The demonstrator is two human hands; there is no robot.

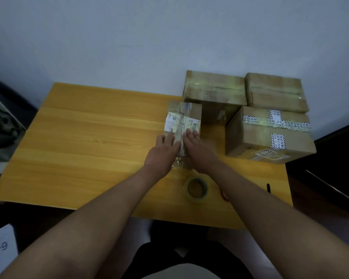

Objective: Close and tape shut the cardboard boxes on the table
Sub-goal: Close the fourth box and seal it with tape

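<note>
A small cardboard box [186, 115] with white labels and clear tape along its top lies in the middle of the yellow table [89, 141]. My left hand [162, 152] and my right hand [195, 148] rest flat on the box's near half, side by side, fingers pointing away from me, pressing on the tape strip. A roll of clear tape [196, 189] lies flat on the table just behind my hands, between my forearms. My hands hide the box's near end.
Three larger closed, taped boxes stand at the back right: one [214, 89] against the wall, another [276, 91] beside it, and a third [268, 135] nearer with printed tape. A red item [224, 195] peeks out under my right forearm. A black pen [268, 187] lies near the right edge.
</note>
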